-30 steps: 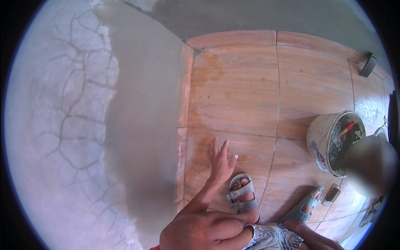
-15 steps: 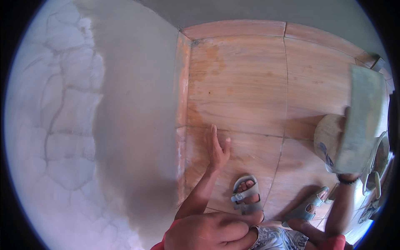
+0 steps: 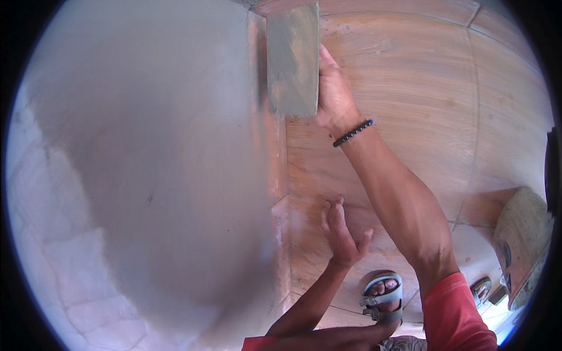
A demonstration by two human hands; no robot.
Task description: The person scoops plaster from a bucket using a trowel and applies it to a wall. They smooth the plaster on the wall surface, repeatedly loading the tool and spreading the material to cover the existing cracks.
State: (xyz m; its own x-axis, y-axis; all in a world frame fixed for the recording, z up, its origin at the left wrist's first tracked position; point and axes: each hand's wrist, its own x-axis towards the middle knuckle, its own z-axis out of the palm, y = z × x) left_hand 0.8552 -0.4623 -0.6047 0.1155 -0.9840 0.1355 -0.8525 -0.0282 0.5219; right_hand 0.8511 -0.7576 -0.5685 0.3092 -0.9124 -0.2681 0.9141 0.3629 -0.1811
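Observation:
My right hand (image 3: 335, 93) is raised high and grips a flat grey plastering float (image 3: 293, 58), which is smeared with grey mortar. The float lies against the edge where the grey plastered wall (image 3: 164, 164) meets the brown tiled floor (image 3: 410, 76). A dark bead bracelet (image 3: 353, 133) sits on that wrist. Lower down, my left hand (image 3: 342, 234) rests flat on a tile with its fingers apart and holds nothing.
A mortar-stained bucket (image 3: 524, 245) stands at the right edge. My sandalled foot (image 3: 383, 298) is on the tiles near the bottom. Cracked pale plaster (image 3: 52, 234) covers the wall's left part, fresh smooth grey plaster its middle.
My right hand came in from the right with the float and rose to the wall edge at the top. The view moved closer to the wall. The left hand stayed on the tile.

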